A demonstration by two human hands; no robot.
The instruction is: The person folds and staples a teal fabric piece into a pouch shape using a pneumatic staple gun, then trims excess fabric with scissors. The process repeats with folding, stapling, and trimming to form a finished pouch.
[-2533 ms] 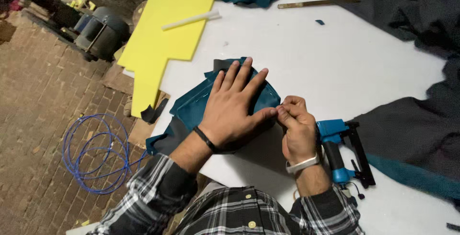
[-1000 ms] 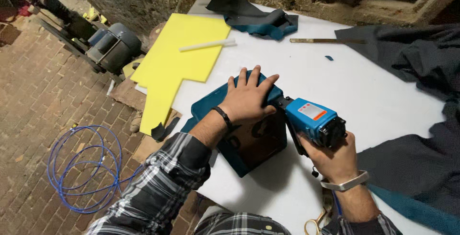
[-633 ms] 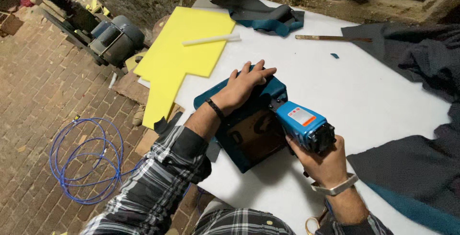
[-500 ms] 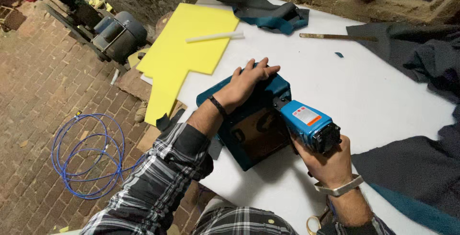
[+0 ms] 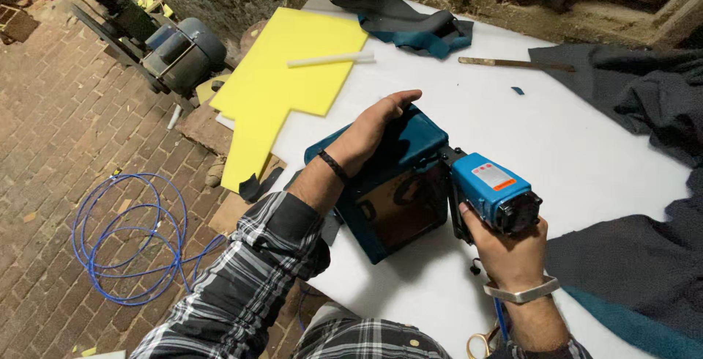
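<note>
Centrally, the left hand [image 5: 373,128] lies flat, fingers extended, pressing on top of the teal fabric-covered box [image 5: 388,183], which stands on the white table [image 5: 556,146]. The right hand [image 5: 505,253] is closed around the grip of the blue staple gun [image 5: 491,194], whose nose meets the box's right edge (the contact point itself is hidden behind the tool body). The box's dark side panel is shadowed and hard to read. Scissors [image 5: 483,344] are cut off at the lower edge. Farther out lie dark fabric [image 5: 644,264], a yellow foam sheet [image 5: 285,73] and, on the brick floor, a blue hose coil [image 5: 124,245].
</note>
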